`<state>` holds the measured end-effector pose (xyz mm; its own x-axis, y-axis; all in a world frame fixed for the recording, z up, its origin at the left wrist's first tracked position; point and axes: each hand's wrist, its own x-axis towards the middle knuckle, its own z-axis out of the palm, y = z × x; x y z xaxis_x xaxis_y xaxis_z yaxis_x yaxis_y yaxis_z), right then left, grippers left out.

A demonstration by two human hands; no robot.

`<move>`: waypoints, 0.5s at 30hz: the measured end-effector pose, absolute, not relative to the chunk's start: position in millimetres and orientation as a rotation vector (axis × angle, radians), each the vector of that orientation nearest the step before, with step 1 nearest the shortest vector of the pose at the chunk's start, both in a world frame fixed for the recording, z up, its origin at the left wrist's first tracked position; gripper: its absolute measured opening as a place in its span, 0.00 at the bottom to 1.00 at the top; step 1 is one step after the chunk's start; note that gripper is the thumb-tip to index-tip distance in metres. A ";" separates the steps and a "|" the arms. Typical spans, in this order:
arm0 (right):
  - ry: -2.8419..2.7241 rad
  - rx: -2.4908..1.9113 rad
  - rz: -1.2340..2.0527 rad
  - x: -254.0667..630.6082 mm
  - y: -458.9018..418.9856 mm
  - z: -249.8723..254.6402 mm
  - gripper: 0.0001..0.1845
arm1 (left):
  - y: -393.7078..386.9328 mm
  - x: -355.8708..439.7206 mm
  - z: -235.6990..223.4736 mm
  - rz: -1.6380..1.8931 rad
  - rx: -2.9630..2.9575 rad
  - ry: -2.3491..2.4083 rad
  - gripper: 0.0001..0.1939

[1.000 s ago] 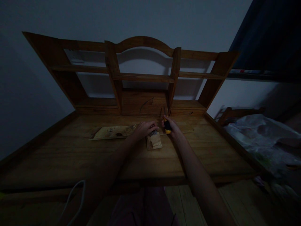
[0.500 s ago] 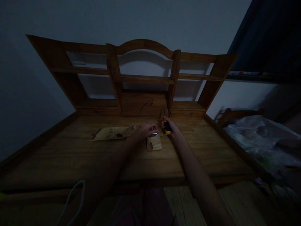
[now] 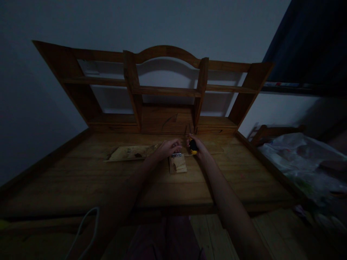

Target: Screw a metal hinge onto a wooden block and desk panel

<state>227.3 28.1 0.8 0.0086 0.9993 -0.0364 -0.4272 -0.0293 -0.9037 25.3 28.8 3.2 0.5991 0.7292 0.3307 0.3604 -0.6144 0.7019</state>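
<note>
My right hand (image 3: 200, 147) is closed around the yellow and black handle of a screwdriver (image 3: 193, 146), its thin shaft pointing away toward the back of the desk. To its left, my left hand (image 3: 168, 148) has its fingers curled together just above a small metal hinge (image 3: 176, 155). Whatever lies between those fingertips is too dark and small to make out. The hinge sits at the far edge of a small pale wooden block (image 3: 179, 167). A long rough board (image 3: 127, 153) with dark knots lies left of my left hand.
All this rests on a wooden desk (image 3: 233, 173) with raised side edges. A shelf unit (image 3: 166, 92) with compartments stands along the back. Plastic-wrapped things (image 3: 295, 151) lie beyond the right edge. A white cord loop (image 3: 92, 227) hangs at the front left. The room is dim.
My left hand's fingers have lifted and shifted slightly, so that more of the hinge shows. My right hand keeps the screwdriver in nearly the same place.
</note>
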 end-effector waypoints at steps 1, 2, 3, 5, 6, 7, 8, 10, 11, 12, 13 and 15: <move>-0.837 -0.901 1.411 227.5 28.7 0.5 0.11 | 28.9 25.8 3.6 0.849 2.206 0.862 0.12; -0.822 -0.895 1.423 227.7 29.2 0.1 0.11 | 29.5 26.0 4.1 0.882 2.172 0.871 0.13; -0.808 -0.891 1.434 228.0 29.7 -0.3 0.10 | 30.8 25.9 4.7 0.924 2.145 0.886 0.13; -0.789 -0.893 1.451 228.3 30.5 -1.1 0.10 | 35.1 24.1 5.3 1.034 2.113 0.935 0.13; -0.781 -0.894 1.459 228.4 30.7 -1.3 0.10 | 37.8 22.5 5.2 1.091 2.103 0.962 0.13; -0.772 -0.895 1.465 228.3 30.8 -1.5 0.10 | 40.8 20.6 4.8 1.140 2.097 0.988 0.12; -0.765 -0.894 1.468 228.2 30.7 -1.5 0.09 | 43.7 18.4 4.0 1.172 2.096 1.014 0.11; -0.752 -0.888 1.473 227.8 30.1 -1.0 0.09 | 49.1 13.4 2.0 1.181 2.117 1.096 0.09; -0.747 -0.884 1.474 227.6 29.7 -0.6 0.09 | 51.4 10.8 0.9 1.161 2.141 1.168 0.09; -0.743 -0.881 1.476 227.4 29.2 -0.2 0.08 | 53.3 8.0 0.0 1.134 2.165 1.249 0.09; -0.741 -0.880 1.477 227.4 28.8 0.2 0.08 | 54.9 5.2 -0.9 1.108 2.185 1.327 0.10; -0.738 -0.880 1.476 227.5 28.2 0.7 0.08 | 57.8 -0.4 -2.3 1.061 2.206 1.446 0.11</move>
